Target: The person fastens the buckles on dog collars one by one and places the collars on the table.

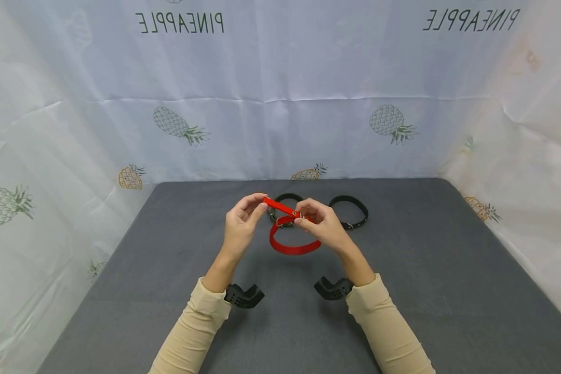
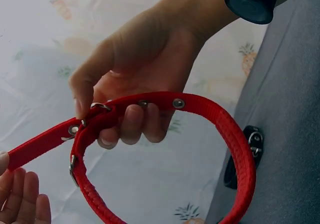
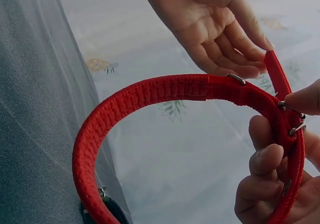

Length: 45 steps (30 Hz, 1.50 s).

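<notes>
Beneath both your hands lies the grey counter, hemmed by a white pineapple-print cloth on three sides. Beyond your grips, further from you, two black collars rest flat on that counter: one just past your right hand, the other largely hidden behind the red one.

Between your hands, lifted clear of the counter, hangs the red collar, its loop drooping below your grips toward you. Your right hand is clenched on the collar at the metal buckle, thumb on top and the fingers curled under the strap, as the left wrist view shows. Your left hand pinches the free tip of the strap, which runs up and to the left from the buckle; the eyelet holes show along it.

To do this well, I judge you should keep the right grip steady, close against the buckle, so the frame cannot twist. Draw the strap tip straight along its own line with your left grip, not sideways, keeping the webbing flat. Watch the prong: whether it sits in a hole I cannot tell. Keep the loop off the black collars.
</notes>
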{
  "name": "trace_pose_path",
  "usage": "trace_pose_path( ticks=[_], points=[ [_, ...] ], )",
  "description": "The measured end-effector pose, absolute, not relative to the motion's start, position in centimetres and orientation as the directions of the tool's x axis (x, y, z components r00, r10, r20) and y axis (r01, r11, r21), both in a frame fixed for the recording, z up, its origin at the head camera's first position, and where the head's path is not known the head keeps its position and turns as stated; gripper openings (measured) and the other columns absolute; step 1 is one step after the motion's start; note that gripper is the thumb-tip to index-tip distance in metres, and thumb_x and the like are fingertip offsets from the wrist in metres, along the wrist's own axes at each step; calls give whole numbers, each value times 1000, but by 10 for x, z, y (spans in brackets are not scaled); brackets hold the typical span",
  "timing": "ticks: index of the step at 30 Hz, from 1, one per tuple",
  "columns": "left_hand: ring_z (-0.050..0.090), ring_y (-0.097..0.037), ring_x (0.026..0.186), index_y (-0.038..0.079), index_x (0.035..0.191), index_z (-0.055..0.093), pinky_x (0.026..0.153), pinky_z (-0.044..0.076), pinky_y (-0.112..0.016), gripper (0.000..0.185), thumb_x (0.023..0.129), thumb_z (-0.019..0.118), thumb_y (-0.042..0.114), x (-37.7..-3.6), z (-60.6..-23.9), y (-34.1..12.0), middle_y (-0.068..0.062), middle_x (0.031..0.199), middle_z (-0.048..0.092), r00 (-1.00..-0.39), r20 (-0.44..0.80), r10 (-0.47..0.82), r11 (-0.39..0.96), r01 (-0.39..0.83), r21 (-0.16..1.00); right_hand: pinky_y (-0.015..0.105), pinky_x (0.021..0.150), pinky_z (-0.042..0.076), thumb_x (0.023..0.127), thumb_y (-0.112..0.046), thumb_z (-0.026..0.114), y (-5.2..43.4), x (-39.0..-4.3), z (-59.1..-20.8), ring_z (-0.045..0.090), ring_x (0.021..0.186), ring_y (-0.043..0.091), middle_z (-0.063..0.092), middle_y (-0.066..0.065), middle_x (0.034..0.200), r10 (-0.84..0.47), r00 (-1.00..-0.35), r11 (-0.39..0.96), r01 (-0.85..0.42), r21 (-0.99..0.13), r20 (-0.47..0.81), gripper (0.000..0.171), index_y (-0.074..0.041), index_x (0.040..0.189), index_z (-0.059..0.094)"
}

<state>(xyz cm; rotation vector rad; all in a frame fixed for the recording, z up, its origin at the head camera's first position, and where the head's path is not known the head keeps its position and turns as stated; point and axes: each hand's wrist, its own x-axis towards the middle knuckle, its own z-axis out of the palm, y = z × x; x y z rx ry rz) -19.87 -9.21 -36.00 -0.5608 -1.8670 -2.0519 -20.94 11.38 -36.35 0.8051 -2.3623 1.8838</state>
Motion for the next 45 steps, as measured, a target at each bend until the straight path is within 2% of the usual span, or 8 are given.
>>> trace_pose_path(
  ticks=[6, 13, 21, 23, 28, 33, 37, 45],
  points=[
    [64, 3, 90, -15, 119, 55, 88, 53, -13, 28, 93, 55, -5, -198, -361, -92, 16, 98, 66, -885, 462, 54, -130, 452, 882, 24, 64, 48, 93, -4, 57, 115, -208, -361, 55, 65, 18, 66, 11, 89, -355, -882, 125, -373, -920, 309, 15, 3, 106, 57],
    [65, 0, 94, -11, 122, 56, 88, 52, -13, 30, 93, 57, -2, -198, -364, -91, 11, 101, 65, -899, 427, 100, -92, 419, 904, 22, 65, 48, 94, -5, 58, 117, -207, -360, 56, 68, 5, 66, -12, 84, -361, -879, 79, -363, -929, 313, 18, 5, 108, 55],
    [64, 0, 97, -8, 117, 59, 90, 54, -22, 27, 95, 60, 7, -197, -370, -85, -24, 112, 64, -897, 392, 204, -17, 397, 918, 21, 70, 49, 95, -6, 57, 116, -205, -359, 63, 77, 2, 66, -14, 89, -400, -854, 39, -378, -925, 333, 21, 7, 110, 54],
    [65, -6, 98, -7, 117, 60, 89, 54, -22, 27, 95, 59, 9, -197, -372, -83, -28, 114, 63, -900, 372, 227, -14, 378, 926, 21, 69, 49, 95, -6, 57, 115, -205, -359, 61, 76, 2, 66, -13, 90, -410, -847, 29, -384, -923, 339, 21, 9, 110, 54],
    [65, -8, 92, -8, 116, 61, 87, 54, -22, 27, 96, 59, 10, -196, -375, -76, -18, 107, 67, -907, 338, 250, -22, 344, 939, 21, 68, 47, 95, -6, 56, 115, -204, -359, 56, 70, 6, 66, -10, 88, -419, -838, 16, -392, -920, 350, 20, 8, 109, 54],
    [66, -3, 82, -11, 112, 62, 86, 57, -28, 26, 95, 59, 9, -195, -374, -75, -3, 94, 70, -917, 308, 252, -41, 307, 951, 23, 67, 47, 95, -5, 55, 114, -205, -362, 53, 68, 8, 62, -11, 85, -428, -829, 10, -402, -916, 359, 19, 9, 107, 53],
    [64, -5, 78, -12, 112, 61, 80, 55, -24, 27, 96, 59, 10, -195, -374, -75, 10, 84, 67, -938, 243, 248, -47, 239, 970, 22, 67, 47, 94, -3, 54, 112, -206, -364, 53, 67, 10, 60, -11, 84, -420, -837, 30, -399, -916, 351, 17, 8, 107, 53],
    [59, -4, 67, -7, 108, 60, 67, 48, -17, 21, 96, 57, 9, -194, -375, -74, 11, 73, 63, -948, 181, 263, -93, 162, 982, 23, 65, 44, 94, -4, 54, 108, -203, -363, 49, 66, 16, 55, -6, 80, -402, -849, 33, -389, -921, 344, 15, 5, 106, 54]
  ],
)
